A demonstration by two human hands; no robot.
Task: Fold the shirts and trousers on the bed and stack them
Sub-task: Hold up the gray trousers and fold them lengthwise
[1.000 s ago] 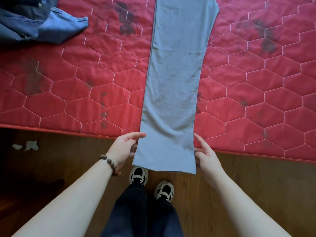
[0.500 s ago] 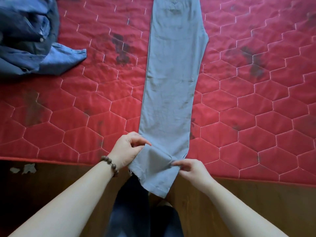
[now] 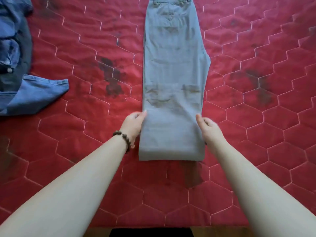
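Both hands grip the folded trousers (image 3: 172,103) lying between them, left hand (image 3: 134,123) and right hand (image 3: 207,128) pinching the side edges, probably to keep the fold square

Looks like a bedroom at someone's home: a bed (image 3: 256,151) with a stained red quilted hexagon-stitched mattress cover, wooden floor (image 3: 95,233) showing past its near edge, and blue clothes (image 3: 20,86) heaped at the left edge.
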